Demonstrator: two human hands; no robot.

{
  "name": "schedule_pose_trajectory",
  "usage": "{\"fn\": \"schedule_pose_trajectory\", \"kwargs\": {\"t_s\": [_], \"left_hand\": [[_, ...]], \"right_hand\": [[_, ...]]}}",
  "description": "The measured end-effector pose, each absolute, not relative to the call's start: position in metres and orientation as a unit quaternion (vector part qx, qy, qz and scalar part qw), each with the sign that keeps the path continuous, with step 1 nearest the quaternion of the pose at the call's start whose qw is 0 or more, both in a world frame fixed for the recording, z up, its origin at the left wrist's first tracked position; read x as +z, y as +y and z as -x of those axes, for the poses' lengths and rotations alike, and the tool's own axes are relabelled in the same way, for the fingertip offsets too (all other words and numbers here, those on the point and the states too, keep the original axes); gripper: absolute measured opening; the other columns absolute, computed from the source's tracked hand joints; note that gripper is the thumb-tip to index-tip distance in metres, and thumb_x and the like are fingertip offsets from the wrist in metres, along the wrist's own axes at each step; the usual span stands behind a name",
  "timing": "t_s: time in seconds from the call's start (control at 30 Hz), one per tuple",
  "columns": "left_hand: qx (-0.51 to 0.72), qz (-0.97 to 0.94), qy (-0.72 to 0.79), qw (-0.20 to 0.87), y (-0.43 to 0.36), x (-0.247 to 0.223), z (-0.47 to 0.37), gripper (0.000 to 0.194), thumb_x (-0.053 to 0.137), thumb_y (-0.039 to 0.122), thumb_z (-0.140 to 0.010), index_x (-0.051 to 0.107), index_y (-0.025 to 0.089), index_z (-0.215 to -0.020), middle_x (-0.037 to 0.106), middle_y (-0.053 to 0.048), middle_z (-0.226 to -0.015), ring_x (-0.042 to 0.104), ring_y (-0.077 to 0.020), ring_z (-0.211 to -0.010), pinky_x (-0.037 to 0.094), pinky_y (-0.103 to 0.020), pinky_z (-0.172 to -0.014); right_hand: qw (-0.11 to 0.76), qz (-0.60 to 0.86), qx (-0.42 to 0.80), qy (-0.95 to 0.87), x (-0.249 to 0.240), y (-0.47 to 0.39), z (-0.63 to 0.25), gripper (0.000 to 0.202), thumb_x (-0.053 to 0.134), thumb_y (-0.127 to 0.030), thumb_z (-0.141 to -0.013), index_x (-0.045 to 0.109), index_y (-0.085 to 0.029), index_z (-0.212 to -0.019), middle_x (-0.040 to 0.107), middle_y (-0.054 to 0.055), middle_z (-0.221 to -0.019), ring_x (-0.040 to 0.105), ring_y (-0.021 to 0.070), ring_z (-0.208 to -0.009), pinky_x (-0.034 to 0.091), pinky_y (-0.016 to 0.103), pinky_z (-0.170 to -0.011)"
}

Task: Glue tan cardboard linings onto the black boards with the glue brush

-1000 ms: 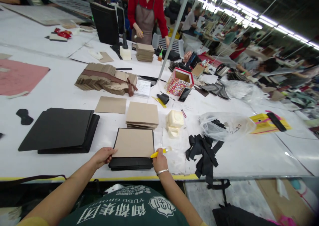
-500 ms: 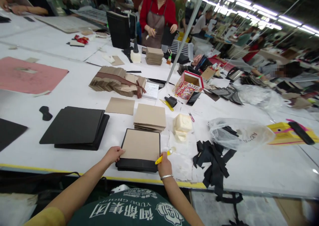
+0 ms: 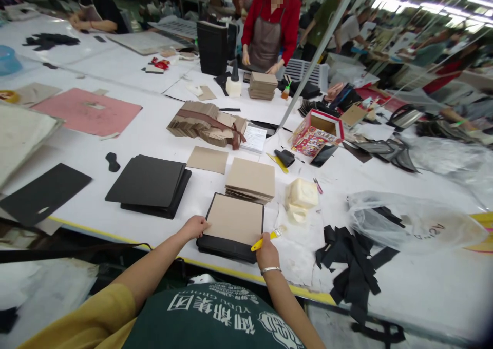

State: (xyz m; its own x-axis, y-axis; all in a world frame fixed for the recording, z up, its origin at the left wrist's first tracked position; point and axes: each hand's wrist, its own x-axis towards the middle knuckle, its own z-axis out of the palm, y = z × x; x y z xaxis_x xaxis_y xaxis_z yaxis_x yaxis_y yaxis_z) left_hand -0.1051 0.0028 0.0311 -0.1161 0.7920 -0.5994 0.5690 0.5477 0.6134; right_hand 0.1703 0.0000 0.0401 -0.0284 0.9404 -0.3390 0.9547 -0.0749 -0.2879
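Note:
A beige cardboard sheet [image 3: 235,217] lies on a black panel at the top of a black stack [image 3: 227,248] by the table's front edge. The black shows as a wide strip below the sheet and a thin border round it. My left hand [image 3: 195,227] is closed, its fingertips pinching the sheet's left edge. In my right hand [image 3: 267,254] is a yellow-handled brush [image 3: 265,241], bristles pointing up and right, and the fingers rest at the sheet's right edge. Just behind stands a pile of beige cardboard sheets [image 3: 250,179]. A stained, cream-coloured container [image 3: 302,194] stands to its right.
Black panels [image 3: 148,185] are piled at left, with a single cardboard sheet [image 3: 208,159] behind. Black strips [image 3: 352,264] and a plastic bag [image 3: 408,226] lie at right. A pole [image 3: 316,56] rises beyond. Across the table stands a person in a red shirt [image 3: 289,20].
The view has swung left, so the table's things sit further right. Both hands keep their places at the sheet's edges. The person opposite has lowered their hands towards the table.

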Motion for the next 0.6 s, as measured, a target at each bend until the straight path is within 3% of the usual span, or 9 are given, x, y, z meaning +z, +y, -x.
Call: {"fn": "schedule_pose_trajectory", "kwargs": {"t_s": [0.17, 0.43, 0.6], "left_hand": [[0.057, -0.551, 0.733, 0.394, 0.019, 0.045, 0.117, 0.028, 0.060, 0.039, -0.061, 0.047, 0.017, -0.049, 0.059, -0.008, -0.063, 0.057, -0.0239, -0.076, 0.037, -0.028, -0.063], [0.002, -0.617, 0.684, 0.389, 0.019, 0.048, 0.127, 0.034, 0.037, 0.036, -0.080, 0.058, 0.016, -0.063, 0.061, -0.007, -0.064, 0.057, -0.0184, -0.062, 0.036, -0.026, -0.061], [-0.020, -0.647, 0.668, 0.367, 0.015, 0.043, 0.127, 0.029, 0.052, 0.044, -0.072, 0.059, 0.016, -0.070, 0.063, -0.008, -0.073, 0.057, -0.0223, -0.071, 0.035, -0.027, -0.060]], "right_hand": [[0.061, -0.689, -0.217, 0.689, 0.044, 0.003, -0.168, 0.026, 0.045, -0.007, -0.076, 0.041, -0.017, -0.100, 0.057, 0.001, -0.067, 0.054, 0.0125, -0.058, 0.025, 0.021, -0.049], [0.078, -0.671, -0.213, 0.706, 0.047, 0.003, -0.168, 0.025, 0.044, -0.006, -0.076, 0.042, -0.018, -0.098, 0.056, 0.000, -0.066, 0.053, 0.0111, -0.058, 0.025, 0.021, -0.049], [0.083, -0.668, -0.218, 0.707, 0.051, 0.005, -0.167, 0.025, 0.046, -0.005, -0.075, 0.042, -0.018, -0.097, 0.056, 0.000, -0.066, 0.054, 0.0109, -0.059, 0.025, 0.020, -0.050]]}}
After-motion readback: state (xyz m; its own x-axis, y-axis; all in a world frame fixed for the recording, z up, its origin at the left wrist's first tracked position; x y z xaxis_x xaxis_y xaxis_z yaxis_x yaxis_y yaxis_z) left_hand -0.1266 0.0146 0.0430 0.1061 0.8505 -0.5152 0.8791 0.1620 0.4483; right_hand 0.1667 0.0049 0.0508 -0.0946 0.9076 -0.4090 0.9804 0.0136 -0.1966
